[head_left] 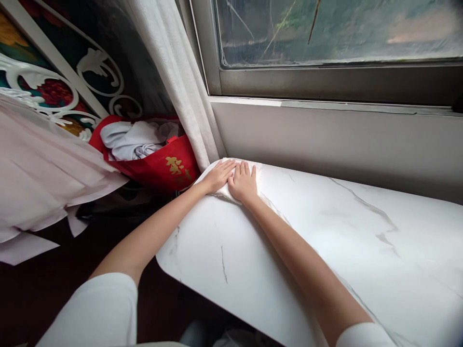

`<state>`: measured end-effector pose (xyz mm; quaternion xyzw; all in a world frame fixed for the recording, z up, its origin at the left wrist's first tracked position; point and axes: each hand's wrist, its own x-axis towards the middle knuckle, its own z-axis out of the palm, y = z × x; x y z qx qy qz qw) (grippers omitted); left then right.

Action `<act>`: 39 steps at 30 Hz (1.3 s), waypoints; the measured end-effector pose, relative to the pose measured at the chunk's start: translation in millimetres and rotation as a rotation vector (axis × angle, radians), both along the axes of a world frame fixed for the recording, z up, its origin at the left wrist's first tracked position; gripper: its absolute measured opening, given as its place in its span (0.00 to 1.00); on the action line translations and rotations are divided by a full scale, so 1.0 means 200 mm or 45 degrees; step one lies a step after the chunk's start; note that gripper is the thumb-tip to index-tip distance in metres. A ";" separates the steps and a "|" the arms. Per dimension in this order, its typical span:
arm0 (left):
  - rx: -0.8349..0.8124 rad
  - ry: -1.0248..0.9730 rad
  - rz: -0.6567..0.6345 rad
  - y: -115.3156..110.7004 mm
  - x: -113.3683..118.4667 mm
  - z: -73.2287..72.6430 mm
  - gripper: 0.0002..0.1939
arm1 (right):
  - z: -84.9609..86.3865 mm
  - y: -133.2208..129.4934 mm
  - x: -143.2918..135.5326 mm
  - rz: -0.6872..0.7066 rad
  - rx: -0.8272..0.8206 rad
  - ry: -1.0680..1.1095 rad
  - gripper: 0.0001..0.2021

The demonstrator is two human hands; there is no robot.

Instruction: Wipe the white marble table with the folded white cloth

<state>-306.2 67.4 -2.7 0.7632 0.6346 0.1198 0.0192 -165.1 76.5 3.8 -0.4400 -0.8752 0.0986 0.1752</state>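
Note:
A white cloth (pixel 228 193) lies flat at the far left corner of a white marble-patterned table (pixel 311 226). My left hand (pixel 220 176) presses down on the cloth's left part, its fingers stretched out toward the right. Just beside it, my right hand (pixel 243 183) lies flat on the cloth with fingers extended and slightly apart. The two hands nearly meet, and whether they touch is hard to make out. Much of the cloth is hidden under both palms.
Beyond the table stand a wall and a metal-framed window (pixel 325 82). A pale curtain (pixel 173 72) hangs near the corner. Left of the table are a red bag (pixel 155 168) holding white cloth, pale pink fabric (pixel 47 164) and white scrollwork (pixel 97 72).

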 end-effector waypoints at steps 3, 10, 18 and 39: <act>0.049 -0.001 0.006 -0.21 0.05 0.00 0.26 | 0.01 -0.18 0.06 0.060 0.005 0.008 0.29; 0.155 -0.005 0.065 -0.88 0.26 0.00 0.25 | 0.05 -0.70 0.30 0.365 -0.036 0.030 0.29; 0.162 0.034 0.151 -1.17 0.48 0.00 0.25 | 0.04 -0.89 0.50 0.552 -0.099 0.035 0.29; 0.018 0.103 -0.022 0.22 0.53 0.00 0.25 | 0.00 0.22 0.48 -0.101 -0.004 -0.123 0.29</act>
